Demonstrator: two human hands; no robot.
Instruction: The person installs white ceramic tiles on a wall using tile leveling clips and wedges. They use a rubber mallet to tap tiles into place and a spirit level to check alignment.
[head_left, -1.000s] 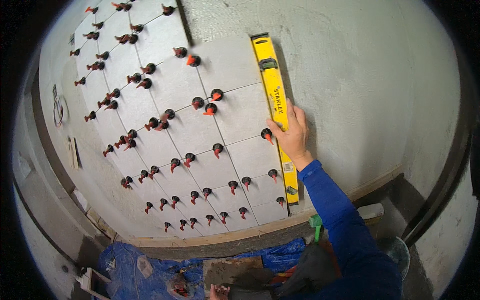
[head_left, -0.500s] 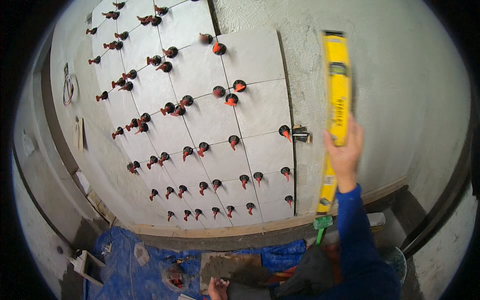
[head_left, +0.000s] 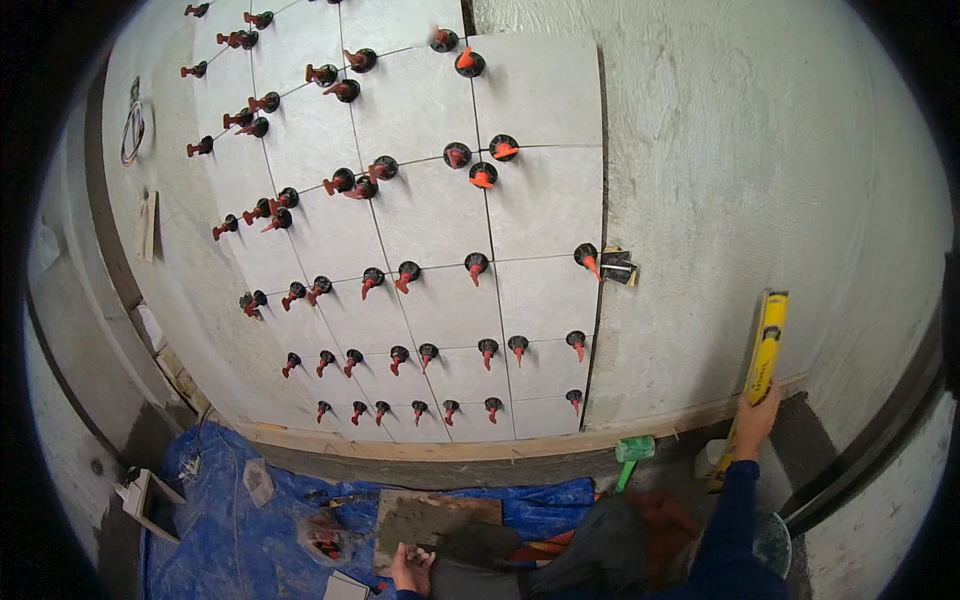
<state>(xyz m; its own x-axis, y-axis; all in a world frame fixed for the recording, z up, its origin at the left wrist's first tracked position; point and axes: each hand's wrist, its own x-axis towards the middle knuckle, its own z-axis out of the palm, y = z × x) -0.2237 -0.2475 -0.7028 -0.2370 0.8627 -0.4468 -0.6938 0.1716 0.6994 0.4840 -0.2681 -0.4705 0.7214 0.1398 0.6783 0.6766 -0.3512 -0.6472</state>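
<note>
1. Yellow all along its slim, straight bar, the level [head_left: 767, 345] stands tilted at the right, its top leaning rightward before the wall; whether it touches is unclear. A vial window sits near its upper end.
2. The right hand [head_left: 757, 420] grasps it around the middle, below the window.
3. The left hand [head_left: 411, 571] is low, fingers curled beside a dark trouser leg; I cannot tell whether it holds anything.
4. Bare wall [head_left: 700, 150]: grey, streaky, rough.
5. Tiles [head_left: 548, 215]: pale, flat, four-sided, with thin dark joints.
6. Clips [head_left: 586, 256]: round black bases, red or orange handles, set along the joints.
7. Below the tiles runs a wooden strip [head_left: 480, 449]; near it, a green mallet [head_left: 636, 449].
8. Crumpled blue tarp [head_left: 225, 525] covers the floor at left.
</note>
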